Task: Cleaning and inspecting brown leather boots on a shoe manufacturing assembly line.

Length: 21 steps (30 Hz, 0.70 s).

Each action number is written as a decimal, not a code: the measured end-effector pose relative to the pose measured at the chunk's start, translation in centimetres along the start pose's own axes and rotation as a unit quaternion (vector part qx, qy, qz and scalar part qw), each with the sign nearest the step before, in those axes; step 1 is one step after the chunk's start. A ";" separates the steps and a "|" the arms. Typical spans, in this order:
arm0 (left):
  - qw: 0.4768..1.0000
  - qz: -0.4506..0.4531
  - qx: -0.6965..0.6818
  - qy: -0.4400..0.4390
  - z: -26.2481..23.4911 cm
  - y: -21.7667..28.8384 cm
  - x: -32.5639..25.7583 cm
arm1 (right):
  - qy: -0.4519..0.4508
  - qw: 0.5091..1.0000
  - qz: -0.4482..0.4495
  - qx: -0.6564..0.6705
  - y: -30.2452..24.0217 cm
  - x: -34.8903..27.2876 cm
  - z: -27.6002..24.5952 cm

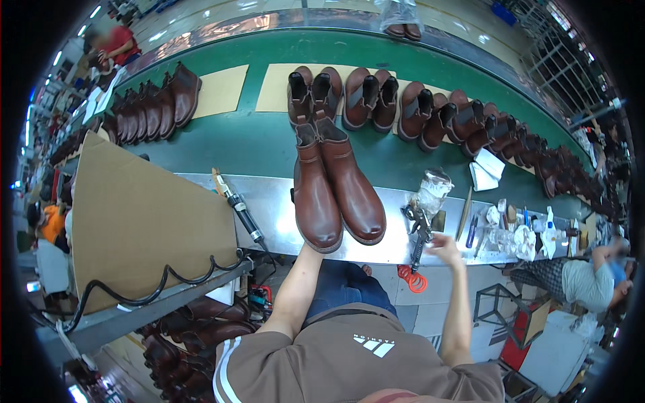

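Two tall brown leather boots (336,195) lie side by side, toes toward me, across the metal ledge (269,198). My left forearm reaches up to the toe of the left boot (314,205); the hand itself is hidden under that toe. My right hand (445,246), blurred with fingers apart, is just right of a small spray gun (418,228) that stands on the ledge beside a crumpled clear plastic bag (433,188). Nothing shows in the right hand. A red coiled hose (411,279) hangs below the gun.
A green conveyor belt (255,144) carries a row of brown boots (416,111) and another group at left (154,107). A black-handled tool (240,209) and a cardboard sheet (144,215) are at left. Bottles and brushes (524,235) are at right, near a seated person (591,279).
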State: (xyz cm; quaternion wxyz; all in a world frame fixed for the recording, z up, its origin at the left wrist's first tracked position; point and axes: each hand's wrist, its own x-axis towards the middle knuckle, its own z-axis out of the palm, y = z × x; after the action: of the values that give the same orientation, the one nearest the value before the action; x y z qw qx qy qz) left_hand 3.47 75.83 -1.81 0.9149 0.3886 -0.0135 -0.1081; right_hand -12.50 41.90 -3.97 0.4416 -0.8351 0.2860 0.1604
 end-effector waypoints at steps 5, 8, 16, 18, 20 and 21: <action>0.995 0.000 -0.058 0.078 -1.4 -0.8 0.9 | 0.197 0.956 -0.039 0.212 -0.9 2.5 9.3; 0.990 -0.028 -0.092 0.100 -2.2 -1.7 0.9 | 0.221 0.949 -0.063 0.214 -1.2 2.1 8.8; 0.956 -0.219 -0.169 0.100 -7.2 -0.6 0.6 | -0.028 0.986 -0.051 0.153 -2.4 -0.3 4.6; 0.951 -0.279 -0.076 0.110 -12.6 0.0 1.9 | 0.053 0.983 -0.084 0.155 0.0 -0.4 3.0; 0.881 -0.192 0.401 0.161 -14.2 1.7 1.6 | 0.215 0.970 -0.039 0.110 2.0 0.8 1.4; 0.801 0.032 0.576 0.161 -10.3 2.9 1.5 | 0.267 0.960 -0.007 0.088 2.4 1.7 0.8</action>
State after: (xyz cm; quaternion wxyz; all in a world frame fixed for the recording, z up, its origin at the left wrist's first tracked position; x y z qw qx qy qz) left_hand 6.56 84.78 -6.98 0.5142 0.8554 0.0616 0.0125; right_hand -12.64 40.89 -6.85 0.4220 -0.8075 0.4005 -0.0975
